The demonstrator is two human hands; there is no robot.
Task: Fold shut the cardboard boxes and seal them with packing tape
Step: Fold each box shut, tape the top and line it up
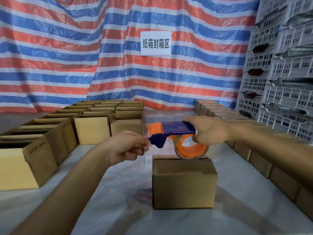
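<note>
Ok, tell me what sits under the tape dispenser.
A closed cardboard box on the table lies directly under the tape dispenser; its roll hangs at the box's far top edge. The roll covers part of that edge, so whether they touch cannot be told.

Orange-and-blue tape dispenser [171, 133], brown box [183, 182]

Matt brown cardboard box [183, 182] on a glossy pale bench [118, 192]; smooth orange-and-blue plastic tape dispenser [171, 133], shiny clear tape roll [190, 149], woven tarp [67, 56] behind.
</note>
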